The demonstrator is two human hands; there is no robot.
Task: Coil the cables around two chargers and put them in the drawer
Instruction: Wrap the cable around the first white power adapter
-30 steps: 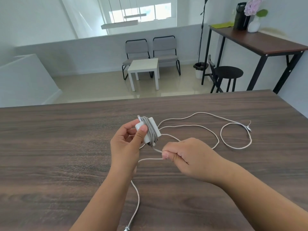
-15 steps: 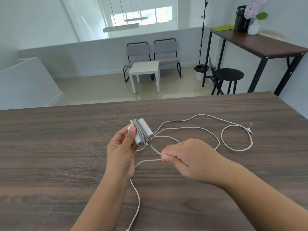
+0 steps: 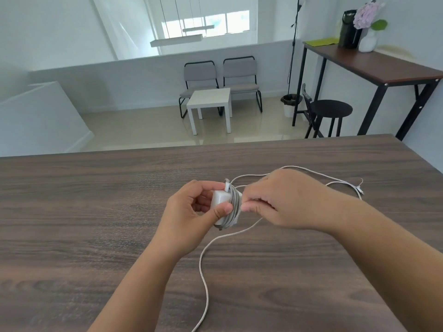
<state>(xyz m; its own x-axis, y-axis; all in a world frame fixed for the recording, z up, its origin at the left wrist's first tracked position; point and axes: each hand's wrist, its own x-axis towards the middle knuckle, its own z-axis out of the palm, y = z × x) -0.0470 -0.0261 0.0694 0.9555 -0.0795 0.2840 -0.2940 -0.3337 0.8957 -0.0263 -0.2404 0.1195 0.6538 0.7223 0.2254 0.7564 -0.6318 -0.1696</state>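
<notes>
My left hand [image 3: 189,216] grips a white charger block [image 3: 220,200] above the middle of the dark wooden table [image 3: 96,212]. Several turns of grey-white cable [image 3: 233,206] wrap the block. My right hand [image 3: 282,200] pinches the cable right beside the block's right side. A loose length of white cable [image 3: 203,271] runs from the block down to the near table edge. More loose cable loops lie behind my right hand, ending in a connector [image 3: 359,187] at the right. Only one charger is in view, and no drawer shows.
Beyond the table's far edge the floor lies lower, with a small white table [image 3: 209,101], two grey chairs [image 3: 220,75], a black stool [image 3: 332,109] and a high side table [image 3: 374,65] carrying a vase and a black jug.
My right hand has moved up from below the charger to its right side, carrying the cable around the block. My left hand has turned the charger. The camera has tilted slightly.
</notes>
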